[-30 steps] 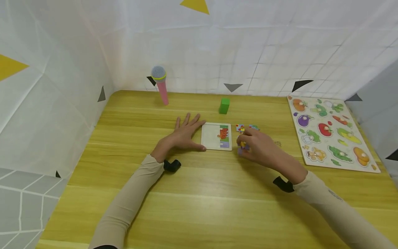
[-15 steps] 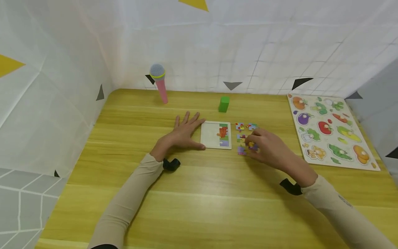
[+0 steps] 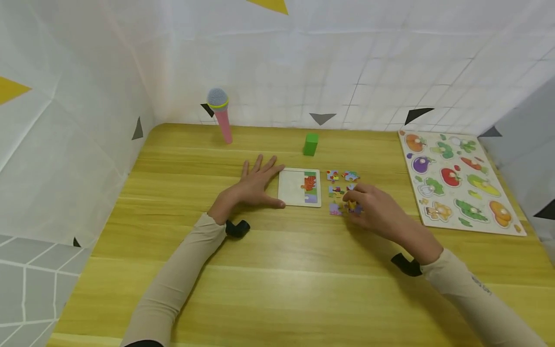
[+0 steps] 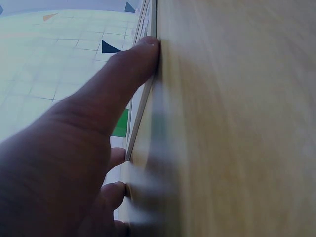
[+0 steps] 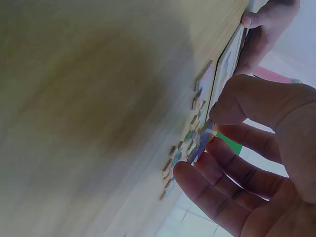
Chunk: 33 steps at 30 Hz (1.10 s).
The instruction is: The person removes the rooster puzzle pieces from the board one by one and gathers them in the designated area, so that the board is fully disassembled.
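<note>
A small jigsaw tray (image 3: pixel 289 189) lies mid-table, its right column filled with picture pieces and its left part bare. My left hand (image 3: pixel 251 188) rests spread at the tray's left side, thumb (image 4: pixel 148 44) and fingers touching its edge. Right of the tray lie several loose jigsaw pieces (image 3: pixel 333 175) in rough rows. Over them, my right hand (image 3: pixel 381 212) pinches a purple and yellow jigsaw piece (image 3: pixel 352 207) between thumb and index finger. In the right wrist view that piece is tilted and partly hidden by the thumb (image 5: pixel 229 106); the other fingers are loosely bent.
A vegetable peg puzzle board (image 3: pixel 461 183) lies at the right. Behind the tray stands a green block (image 3: pixel 310 144). A pink toy microphone (image 3: pixel 221 115) stands at the back left. White sheeting (image 3: pixel 269 72) hangs along the table's back edge.
My right hand has shifted a little right from the tray's side with the jigsaw piece, uncovering more loose pieces. It has barely moved in the last half second. My left hand has stayed put.
</note>
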Each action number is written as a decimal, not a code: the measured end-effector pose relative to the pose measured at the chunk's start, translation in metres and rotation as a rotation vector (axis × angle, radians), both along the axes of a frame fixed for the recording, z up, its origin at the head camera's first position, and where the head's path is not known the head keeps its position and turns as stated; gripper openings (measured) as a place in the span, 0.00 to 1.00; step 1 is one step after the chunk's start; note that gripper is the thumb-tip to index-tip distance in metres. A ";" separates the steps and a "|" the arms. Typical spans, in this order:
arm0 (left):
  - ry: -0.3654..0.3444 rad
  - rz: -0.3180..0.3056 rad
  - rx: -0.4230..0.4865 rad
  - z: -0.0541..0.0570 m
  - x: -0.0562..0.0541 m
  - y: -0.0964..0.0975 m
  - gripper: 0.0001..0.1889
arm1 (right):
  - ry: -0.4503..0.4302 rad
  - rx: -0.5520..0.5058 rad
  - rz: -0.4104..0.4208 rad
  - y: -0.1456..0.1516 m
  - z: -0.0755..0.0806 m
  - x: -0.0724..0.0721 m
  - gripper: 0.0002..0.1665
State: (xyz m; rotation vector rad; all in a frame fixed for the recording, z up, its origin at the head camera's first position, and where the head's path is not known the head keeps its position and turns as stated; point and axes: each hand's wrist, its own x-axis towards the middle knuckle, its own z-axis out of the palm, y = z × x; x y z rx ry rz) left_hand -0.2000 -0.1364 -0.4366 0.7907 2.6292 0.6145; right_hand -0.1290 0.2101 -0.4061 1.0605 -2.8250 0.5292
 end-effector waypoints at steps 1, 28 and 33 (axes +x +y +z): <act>0.000 -0.001 -0.001 0.000 0.000 0.000 0.59 | -0.003 0.003 -0.004 0.000 -0.001 0.000 0.17; 0.001 -0.002 0.008 -0.002 -0.001 -0.001 0.60 | -0.058 0.041 -0.030 0.005 -0.011 0.003 0.13; 0.004 -0.004 0.008 -0.003 -0.002 -0.001 0.60 | -0.068 0.040 -0.033 0.006 -0.011 0.003 0.13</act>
